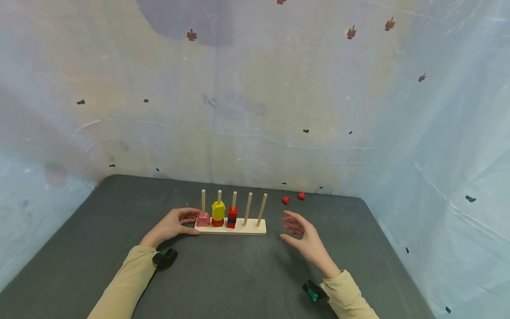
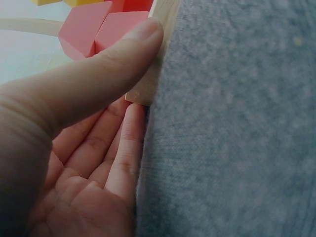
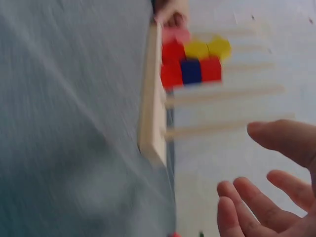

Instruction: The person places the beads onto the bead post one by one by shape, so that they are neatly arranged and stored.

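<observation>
A pale wooden peg board point(image 1: 252, 230) with several upright pegs stands on the dark table. My left hand point(image 1: 172, 226) holds its left end, the thumb point(image 2: 143, 34) along the front edge and the other fingers behind. A pink block point(image 1: 202, 220) sits on the leftmost peg, close to these fingers. The second peg carries yellow blocks point(image 1: 218, 210) above a red one; the third has red blocks point(image 1: 233, 212) with a blue block point(image 3: 191, 71) between them. Two pegs on the right are bare. Right of the board, my right hand point(image 1: 304, 238) hovers with fingers spread, holding nothing.
Two small red pieces point(image 1: 285, 200) lie near the table's back edge, beyond the right hand. A patterned pale curtain point(image 1: 255, 110) hangs behind the dark table point(image 1: 231, 274) and along its sides.
</observation>
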The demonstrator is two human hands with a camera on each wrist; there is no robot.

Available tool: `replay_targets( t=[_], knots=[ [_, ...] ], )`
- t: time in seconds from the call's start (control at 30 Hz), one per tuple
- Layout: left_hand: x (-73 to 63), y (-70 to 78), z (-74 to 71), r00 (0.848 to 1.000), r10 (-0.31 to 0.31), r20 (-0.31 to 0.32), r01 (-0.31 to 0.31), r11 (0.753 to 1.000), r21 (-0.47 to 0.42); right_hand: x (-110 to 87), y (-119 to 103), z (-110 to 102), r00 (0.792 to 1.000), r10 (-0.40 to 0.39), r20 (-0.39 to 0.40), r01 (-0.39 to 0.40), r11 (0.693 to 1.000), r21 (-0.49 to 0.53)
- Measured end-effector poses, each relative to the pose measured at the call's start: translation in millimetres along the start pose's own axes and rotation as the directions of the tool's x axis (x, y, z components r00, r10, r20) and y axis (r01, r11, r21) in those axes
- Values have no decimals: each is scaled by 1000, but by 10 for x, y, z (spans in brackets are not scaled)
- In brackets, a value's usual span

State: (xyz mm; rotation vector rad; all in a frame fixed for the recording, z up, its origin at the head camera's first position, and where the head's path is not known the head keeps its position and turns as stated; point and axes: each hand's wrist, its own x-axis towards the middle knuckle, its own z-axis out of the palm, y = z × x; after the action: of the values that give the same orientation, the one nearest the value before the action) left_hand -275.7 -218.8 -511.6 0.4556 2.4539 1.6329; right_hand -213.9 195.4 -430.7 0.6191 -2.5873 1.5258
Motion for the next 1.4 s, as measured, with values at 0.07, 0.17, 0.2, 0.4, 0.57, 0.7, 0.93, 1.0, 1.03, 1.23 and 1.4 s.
replay_targets(
  t=[0.07,0.17,0.2,0.4,0.57,0.7,0.93,1.0,1.03,1.23,1.4],
  knots=[
    [6,-4,-1,1000,-4,-2,4,1000,0,1,-83,-129,1000,15,3,-15,1000,-23],
    [7,-4,1,1000,-6,-4,6,1000,3,35,-27,-295,998,53,19,-52,997,-50],
    [9,-7,1,1000,-5,-4,5,1000,5,50,35,-337,998,64,21,-63,996,-63],
    [15,-14,5,1000,-8,-11,8,1000,8,175,365,-507,987,159,7,-158,982,-107],
    [1,-10,9,1000,-3,-17,3,1000,-2,308,464,-599,970,241,23,-236,964,-125],
    [-11,-4,13,1000,8,-13,-8,1000,-8,406,551,-655,946,317,64,-307,943,-131],
    [0,12,13,1000,8,-18,-8,1000,5,550,630,-669,895,432,116,-421,901,-107],
    [2,17,15,1000,2,-19,-1,1000,7,587,655,-659,875,464,141,-453,885,-102],
    [3,19,16,1000,-1,-18,1,1000,8,604,669,-653,864,479,157,-468,878,-105],
    [5,33,18,1000,-7,-11,7,1000,-1,697,721,-613,825,527,205,-512,850,-124],
    [7,22,19,1000,-8,-16,8,1000,-1,766,728,-561,823,527,212,-507,850,-142]
  ],
)
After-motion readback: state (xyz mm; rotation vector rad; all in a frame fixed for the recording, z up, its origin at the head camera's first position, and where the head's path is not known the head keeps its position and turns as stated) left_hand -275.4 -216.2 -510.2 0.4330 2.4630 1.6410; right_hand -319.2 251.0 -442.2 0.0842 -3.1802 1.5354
